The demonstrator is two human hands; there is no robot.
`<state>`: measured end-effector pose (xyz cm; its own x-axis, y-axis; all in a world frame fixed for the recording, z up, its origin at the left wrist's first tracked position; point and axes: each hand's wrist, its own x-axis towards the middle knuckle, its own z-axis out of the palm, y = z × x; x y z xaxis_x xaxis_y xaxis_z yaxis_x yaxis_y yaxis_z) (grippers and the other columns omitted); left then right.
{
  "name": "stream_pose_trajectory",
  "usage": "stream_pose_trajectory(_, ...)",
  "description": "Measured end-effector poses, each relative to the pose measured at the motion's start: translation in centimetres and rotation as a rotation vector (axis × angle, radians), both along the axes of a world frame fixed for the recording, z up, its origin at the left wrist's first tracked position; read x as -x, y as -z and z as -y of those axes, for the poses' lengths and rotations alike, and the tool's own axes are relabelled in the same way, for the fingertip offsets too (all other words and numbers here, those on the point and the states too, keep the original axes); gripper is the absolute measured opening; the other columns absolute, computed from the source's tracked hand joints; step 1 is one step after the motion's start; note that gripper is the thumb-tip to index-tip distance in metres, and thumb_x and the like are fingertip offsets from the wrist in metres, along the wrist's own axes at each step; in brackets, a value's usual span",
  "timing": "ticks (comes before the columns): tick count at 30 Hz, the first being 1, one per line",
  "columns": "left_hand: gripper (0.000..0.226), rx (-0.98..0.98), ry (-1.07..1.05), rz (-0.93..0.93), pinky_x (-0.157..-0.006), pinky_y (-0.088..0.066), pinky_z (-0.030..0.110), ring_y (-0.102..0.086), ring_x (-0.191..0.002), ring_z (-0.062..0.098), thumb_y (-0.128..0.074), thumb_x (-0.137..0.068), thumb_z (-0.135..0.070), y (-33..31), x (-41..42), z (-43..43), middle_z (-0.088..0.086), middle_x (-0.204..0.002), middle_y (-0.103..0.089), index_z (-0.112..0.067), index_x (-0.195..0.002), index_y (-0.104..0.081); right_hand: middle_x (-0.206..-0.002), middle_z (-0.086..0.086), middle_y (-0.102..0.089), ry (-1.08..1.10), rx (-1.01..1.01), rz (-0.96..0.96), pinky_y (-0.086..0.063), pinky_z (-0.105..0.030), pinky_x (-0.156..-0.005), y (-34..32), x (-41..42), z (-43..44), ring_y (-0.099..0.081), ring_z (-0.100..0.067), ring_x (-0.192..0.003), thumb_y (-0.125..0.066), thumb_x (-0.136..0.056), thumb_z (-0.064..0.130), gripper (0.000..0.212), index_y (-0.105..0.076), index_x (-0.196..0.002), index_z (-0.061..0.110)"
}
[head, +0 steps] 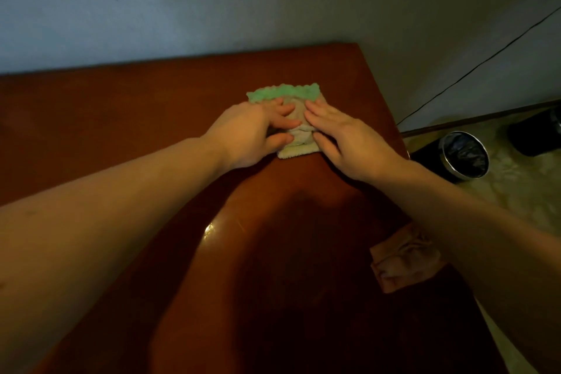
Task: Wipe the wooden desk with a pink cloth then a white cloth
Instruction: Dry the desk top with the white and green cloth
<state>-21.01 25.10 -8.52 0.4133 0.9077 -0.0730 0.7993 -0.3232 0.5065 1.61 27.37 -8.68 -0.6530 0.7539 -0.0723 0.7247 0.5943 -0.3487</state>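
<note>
Hands (pixel 249 133) (pixel 349 143), two, press one white cloth (pixel 296 151).

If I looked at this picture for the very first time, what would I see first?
First, two hands in the middle of the wooden desk: the left hand and the right hand both press on a white cloth with a fluffy green edge. Next, a crumpled pink cloth lies near the desk's right edge, by the right forearm. On the floor to the right stands a round black bin.
</note>
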Motion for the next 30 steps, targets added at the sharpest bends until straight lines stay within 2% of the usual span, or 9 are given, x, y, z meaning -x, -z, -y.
stream_pose_trajectory(6, 0.044, -0.016, -0.033, -0.071, -0.118, -0.025, 0.036, -0.029, -0.146, 0.010, -0.055, -0.098, -0.043, -0.5, -0.7, -1.6, -0.010, -0.157, -0.034, -0.032, -0.140, -0.053, -0.161, -0.006, -0.030, 0.047, 0.005, 0.032, -0.016, -0.032, -0.124, -0.3, 0.6, -2.4, -0.021, -0.020, -0.151, -0.049, -0.103, 0.020, 0.051, -0.037, -0.152, 0.011)
stream_pose_trajectory(13, 0.040, -0.106, -0.029, -0.002, -0.115, -0.026, 0.029, -0.030, -0.144, 0.007, -0.050, -0.100, -0.047, 0.7, -0.9, 2.9, -0.010, -0.153, -0.040, -0.036, -0.138, -0.055, -0.151, -0.009, -0.045, 0.026, -0.049, -0.103, -0.025, -0.036, -0.121, 1.2, -1.3, 2.1, -0.036, -0.021, -0.144, -0.056, -0.100, 0.016, 0.044, -0.051, -0.143, 0.007)
stream_pose_trajectory(17, 0.039, -0.116, -0.055, -0.056, -0.115, -0.029, 0.034, -0.031, -0.144, 0.009, -0.049, -0.100, -0.047, 0.4, -1.8, 1.6, -0.009, -0.154, -0.040, -0.036, -0.137, -0.056, -0.152, -0.009, -0.044, 0.019, -0.036, -0.023, -0.025, -0.040, -0.122, 0.2, -0.9, 0.1, -0.036, -0.023, -0.145, -0.055, -0.101, 0.016, 0.043, -0.050, -0.143, 0.008)
stream_pose_trajectory(21, 0.042, -0.066, -0.040, -0.075, -0.117, -0.031, 0.040, -0.028, -0.146, 0.011, -0.048, -0.100, -0.048, 0.3, -2.2, 2.3, -0.009, -0.156, -0.036, -0.036, -0.139, -0.054, -0.154, -0.009, -0.040, 0.051, -0.019, -0.037, -0.023, -0.034, -0.122, 0.2, -1.1, 1.9, -0.032, -0.022, -0.147, -0.054, -0.102, 0.015, 0.045, -0.047, -0.145, 0.008)
stream_pose_trajectory(26, 0.041, -0.093, -0.006, -0.011, -0.117, -0.026, 0.031, -0.030, -0.145, 0.008, -0.052, -0.098, -0.047, 0.6, -1.8, 3.5, -0.010, -0.154, -0.039, -0.036, -0.138, -0.054, -0.157, -0.006, -0.036, 0.027, 0.018, -0.077, -0.020, -0.030, -0.122, 0.7, -2.5, 3.2, -0.027, -0.018, -0.148, -0.050, -0.103, 0.011, 0.046, -0.044, -0.148, 0.010)
stream_pose_trajectory(30, 0.041, -0.045, -0.034, -0.092, -0.118, -0.028, 0.038, -0.032, -0.144, 0.010, -0.052, -0.099, -0.047, -0.5, -2.5, 1.6, -0.011, -0.155, -0.037, -0.035, -0.138, -0.054, -0.158, -0.008, -0.035, 0.084, 0.037, -0.052, -0.015, -0.029, -0.122, 0.2, -1.4, 1.3, -0.026, -0.022, -0.149, -0.048, -0.102, 0.008, 0.047, -0.042, -0.149, 0.009)
